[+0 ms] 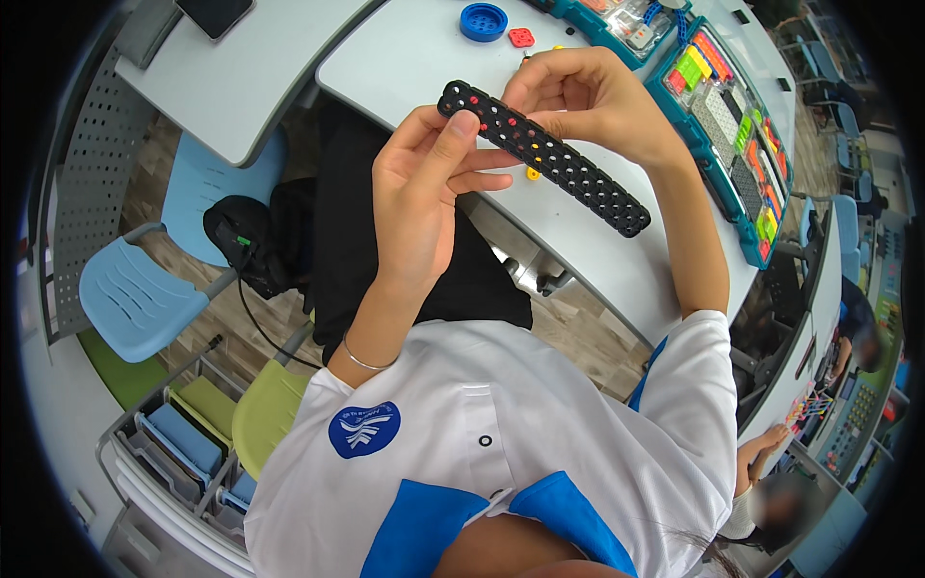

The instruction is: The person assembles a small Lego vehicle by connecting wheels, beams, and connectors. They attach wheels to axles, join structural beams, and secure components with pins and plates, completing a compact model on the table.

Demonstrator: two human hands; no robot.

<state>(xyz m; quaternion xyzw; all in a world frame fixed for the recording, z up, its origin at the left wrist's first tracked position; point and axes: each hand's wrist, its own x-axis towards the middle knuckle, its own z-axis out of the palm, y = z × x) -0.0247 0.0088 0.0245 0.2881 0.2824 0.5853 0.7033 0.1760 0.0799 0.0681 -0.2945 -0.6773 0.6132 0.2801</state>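
Observation:
A long black perforated building plate [568, 171] is held tilted above the table, its holes showing white, red and yellow from what lies behind. My left hand [424, 183] grips its upper left end, thumb on the front face and fingers behind. At the plate's upper edge is my right hand [602, 101], its fingers curled and thumb drawn in against the plate. The right fingertips are partly hidden behind the plate, so whether they pinch a small part cannot be seen. Below the plate, a small yellow piece [533, 174] lies on the white table [405, 67].
A blue round wheel-like part [484, 21] and a red square piece [521, 38] lie at the far side. Teal cases [665, 82] of colourful building parts stand on the right. Light blue chairs [145, 299] and a black bag [252, 241] are to the left. Another person [771, 501] sits at lower right.

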